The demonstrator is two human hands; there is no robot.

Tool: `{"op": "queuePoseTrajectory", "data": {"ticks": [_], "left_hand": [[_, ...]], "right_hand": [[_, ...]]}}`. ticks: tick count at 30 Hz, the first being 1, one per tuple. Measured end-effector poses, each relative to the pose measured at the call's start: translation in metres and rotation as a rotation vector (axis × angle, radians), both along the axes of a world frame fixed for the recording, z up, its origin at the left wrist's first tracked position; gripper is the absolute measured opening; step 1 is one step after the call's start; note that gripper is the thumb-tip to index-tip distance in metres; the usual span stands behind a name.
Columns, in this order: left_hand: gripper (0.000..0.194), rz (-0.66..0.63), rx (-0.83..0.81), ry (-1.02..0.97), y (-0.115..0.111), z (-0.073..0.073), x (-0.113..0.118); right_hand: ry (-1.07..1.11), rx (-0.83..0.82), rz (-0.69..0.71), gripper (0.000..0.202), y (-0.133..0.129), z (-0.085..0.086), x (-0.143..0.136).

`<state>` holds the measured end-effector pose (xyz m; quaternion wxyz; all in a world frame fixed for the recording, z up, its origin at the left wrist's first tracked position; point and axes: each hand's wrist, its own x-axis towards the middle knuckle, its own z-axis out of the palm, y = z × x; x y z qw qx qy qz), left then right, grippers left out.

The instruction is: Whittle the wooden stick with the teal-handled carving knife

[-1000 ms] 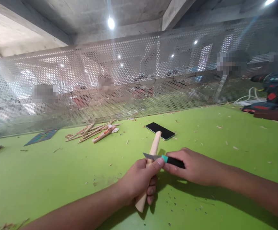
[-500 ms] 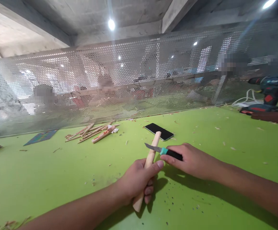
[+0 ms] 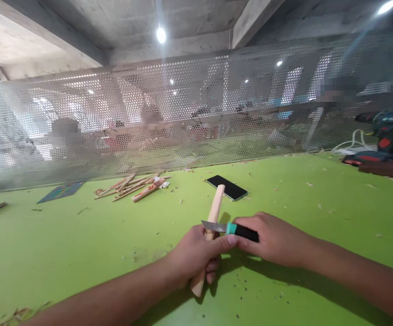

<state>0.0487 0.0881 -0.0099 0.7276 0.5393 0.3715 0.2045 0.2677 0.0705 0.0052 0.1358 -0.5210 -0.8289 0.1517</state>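
Note:
A pale, smoothed wooden stick (image 3: 216, 206) slants away from me, its lower end close to the green tabletop. My left hand (image 3: 196, 253) is wrapped round its lower half, thumb stretched to the right. In my right hand (image 3: 267, 237) is a carving knife (image 3: 242, 231) with a black and teal handle. Its short blade lies across the stick just above my left fist, pointing left. The left thumb tip touches the knife handle near the blade. My right fingers under the handle are partly hidden.
Behind the stick lies a black phone (image 3: 227, 187). Further left are a pile of thin sticks (image 3: 128, 185) and a patterned sheet (image 3: 60, 192). A cordless drill (image 3: 382, 136) stands at the right. A perforated screen (image 3: 182, 117) closes off the back, with people beyond. Shavings dot the green table (image 3: 97, 244).
The knife has moved down along the stick towards my left hand. My left thumb now meets its handle. The view has shifted slightly.

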Motion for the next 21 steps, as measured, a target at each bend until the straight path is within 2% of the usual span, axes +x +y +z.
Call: {"op": "queuePoseTrajectory", "data": {"ticks": [9, 16, 21], "left_hand": [[0.046, 0.065, 0.0, 0.08, -0.003, 0.003, -0.001], [0.051, 0.093, 0.04, 0.059, -0.002, -0.004, 0.0], [0.054, 0.047, -0.055, 0.054, -0.002, -0.004, -0.002]], "right_hand": [[-0.019, 0.133, 0.007, 0.043, -0.006, -0.005, -0.007], [0.033, 0.146, -0.174, 0.043, -0.002, -0.002, -0.01], [0.098, 0.166, -0.201, 0.051, 0.008, 0.005, 0.007]]}}
